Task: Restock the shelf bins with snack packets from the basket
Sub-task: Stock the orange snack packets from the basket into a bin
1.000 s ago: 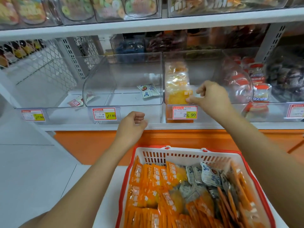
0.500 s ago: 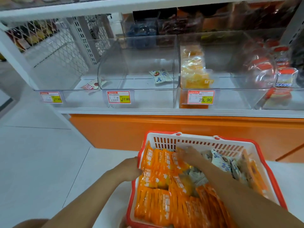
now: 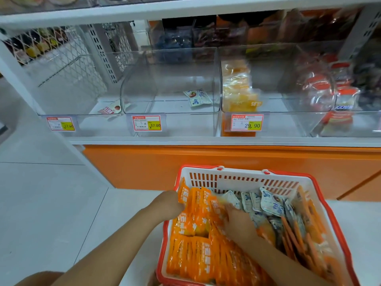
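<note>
Shop aisle, clear plastic shelf bins (image 3: pixel 169 79) near-bare | orange foil snack packets (image 3: pixel 198 254) in red-rimmed white plastic basket (image 3: pixel 243 178) | dug in with left hand (image 3: pixel 167 205), right hand (image 3: pixel 237 221); couldn't tell grips | seemed light, floppy, slick; best pinched at top seams

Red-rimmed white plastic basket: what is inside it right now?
Orange snack packets fill the left and front, white-and-blue packets sit towards the back, and the right hand reaches in between them. The basket floor and the hand's fingertips are covered.

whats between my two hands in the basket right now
In the head view, upright orange snack packets fill the gap between the left hand, at the left rim of the basket, and the right hand.
</note>
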`<state>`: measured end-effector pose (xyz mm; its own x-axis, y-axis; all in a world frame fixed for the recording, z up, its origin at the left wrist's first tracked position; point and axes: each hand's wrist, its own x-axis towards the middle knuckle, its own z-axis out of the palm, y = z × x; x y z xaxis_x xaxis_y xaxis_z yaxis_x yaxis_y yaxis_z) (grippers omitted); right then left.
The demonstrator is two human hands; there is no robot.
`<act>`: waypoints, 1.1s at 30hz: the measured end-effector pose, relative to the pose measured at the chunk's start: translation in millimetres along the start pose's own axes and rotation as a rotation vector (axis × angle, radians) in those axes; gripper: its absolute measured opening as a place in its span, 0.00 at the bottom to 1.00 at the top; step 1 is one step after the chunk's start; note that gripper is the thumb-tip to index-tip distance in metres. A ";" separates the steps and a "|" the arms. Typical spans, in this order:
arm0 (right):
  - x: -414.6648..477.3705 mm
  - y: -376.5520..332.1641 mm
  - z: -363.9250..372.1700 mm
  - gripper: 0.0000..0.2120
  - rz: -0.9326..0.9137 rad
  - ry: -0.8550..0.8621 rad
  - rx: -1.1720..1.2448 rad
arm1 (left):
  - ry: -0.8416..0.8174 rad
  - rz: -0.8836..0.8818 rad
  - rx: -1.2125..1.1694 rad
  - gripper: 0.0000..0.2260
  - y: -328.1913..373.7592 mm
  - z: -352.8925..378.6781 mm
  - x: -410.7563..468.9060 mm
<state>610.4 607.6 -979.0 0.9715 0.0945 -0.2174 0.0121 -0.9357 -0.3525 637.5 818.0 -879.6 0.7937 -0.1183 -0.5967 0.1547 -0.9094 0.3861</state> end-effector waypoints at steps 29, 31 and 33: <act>31.7 -34.1 -309.8 0.12 -0.245 0.016 0.820 | 0.375 0.611 -0.809 0.10 125.8 -78.5 -34.0; 36.5 -30.7 -324.6 0.08 -0.310 0.169 0.735 | 0.518 0.584 -0.704 0.18 124.6 -81.7 -26.9; 42.9 -22.0 -337.1 0.07 -0.350 0.396 0.692 | 0.655 0.497 -0.479 0.24 121.9 -83.4 -21.3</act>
<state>731.6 517.7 -673.7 0.9511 0.0927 0.2946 0.3042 -0.4461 -0.8417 688.6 742.9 -761.1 0.9830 -0.0684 0.1702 -0.1801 -0.5379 0.8236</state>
